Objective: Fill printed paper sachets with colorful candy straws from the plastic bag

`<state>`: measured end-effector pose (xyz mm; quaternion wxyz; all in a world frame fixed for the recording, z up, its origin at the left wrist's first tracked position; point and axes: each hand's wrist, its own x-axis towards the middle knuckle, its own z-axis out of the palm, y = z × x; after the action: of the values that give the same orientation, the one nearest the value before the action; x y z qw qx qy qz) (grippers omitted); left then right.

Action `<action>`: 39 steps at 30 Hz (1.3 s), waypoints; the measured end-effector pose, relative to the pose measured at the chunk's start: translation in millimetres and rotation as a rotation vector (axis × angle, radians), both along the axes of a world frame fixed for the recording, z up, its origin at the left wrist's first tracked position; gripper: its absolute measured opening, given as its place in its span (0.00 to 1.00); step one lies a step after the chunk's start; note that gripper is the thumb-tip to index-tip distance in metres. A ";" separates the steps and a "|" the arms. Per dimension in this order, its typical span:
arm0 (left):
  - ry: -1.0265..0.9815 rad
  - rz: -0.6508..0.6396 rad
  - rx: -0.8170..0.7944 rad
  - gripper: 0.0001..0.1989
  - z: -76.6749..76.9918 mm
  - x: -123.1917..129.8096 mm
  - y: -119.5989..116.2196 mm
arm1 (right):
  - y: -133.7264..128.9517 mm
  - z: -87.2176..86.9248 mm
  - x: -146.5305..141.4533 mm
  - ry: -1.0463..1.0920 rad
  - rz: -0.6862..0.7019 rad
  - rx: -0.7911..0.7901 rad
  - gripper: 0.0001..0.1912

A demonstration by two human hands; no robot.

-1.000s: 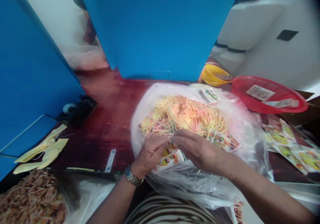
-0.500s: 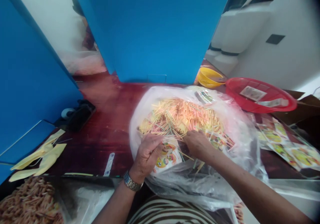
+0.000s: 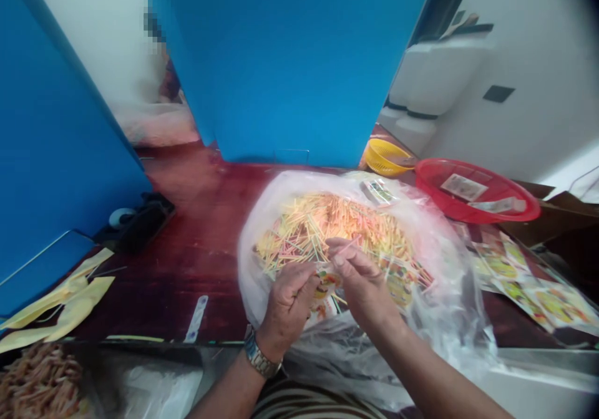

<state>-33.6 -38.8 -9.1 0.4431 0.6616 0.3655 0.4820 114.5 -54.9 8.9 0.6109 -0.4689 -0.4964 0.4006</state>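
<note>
From the head camera, I log the following. The right hand [image 3: 360, 285] is raised over a heap of thin coloured sticks [image 3: 337, 226], which lie in a clear plastic bag [image 3: 442, 282] on a dark red counter [image 3: 187, 269]. Its fingers [image 3: 339, 250] are closed in a pinch on 1 pink stick [image 3: 350, 247]. The stick's long axis runs from the fingertips toward the upper right of the view, and its free end points at the far side of the bag. The left hand [image 3: 287, 307] sits just beside the right, its fingers curled inward above printed cards [image 3: 397, 285]; I cannot tell whether they are closed on anything.

I assess 2 hazards:

1. The stick is slender and appears to be held near 1 end. A light pinch could let it swing or slip, returning it to the heap.
2. The bag film is thin and slack. A stick end catching in it could puncture it, and a tug on the film could shift the heap or spill sticks onto the counter.
</note>
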 end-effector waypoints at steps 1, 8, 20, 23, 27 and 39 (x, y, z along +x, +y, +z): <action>-0.007 -0.005 -0.011 0.13 1.5 0.4 -1.9 | -2.3 -1.4 -4.6 0.015 0.029 -0.019 0.08; 0.014 -0.009 0.001 0.13 1.9 -2.2 -6.1 | -5.1 22.3 4.6 -0.261 0.220 -0.029 0.12; 0.148 0.036 0.073 0.14 -6.5 -8.8 -4.1 | 4.6 35.6 3.8 -0.418 0.168 0.273 0.09; 0.130 0.067 0.035 0.14 -13.5 -10.8 -2.7 | -0.6 19.1 -3.6 -0.151 0.114 0.167 0.10; 0.138 0.066 0.066 0.14 -21.8 -8.6 -1.8 | -11.3 -0.9 -3.3 -0.474 -0.042 0.215 0.14; 0.553 -0.119 0.345 0.10 -7.7 -2.3 -8.3 | -44.7 -13.0 139.2 -1.402 -0.427 0.150 0.15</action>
<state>-35.8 -47.1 -16.8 0.2358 0.8530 0.3455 0.3121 253.7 -99.6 -4.1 0.2453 -0.6582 -0.6944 -0.1562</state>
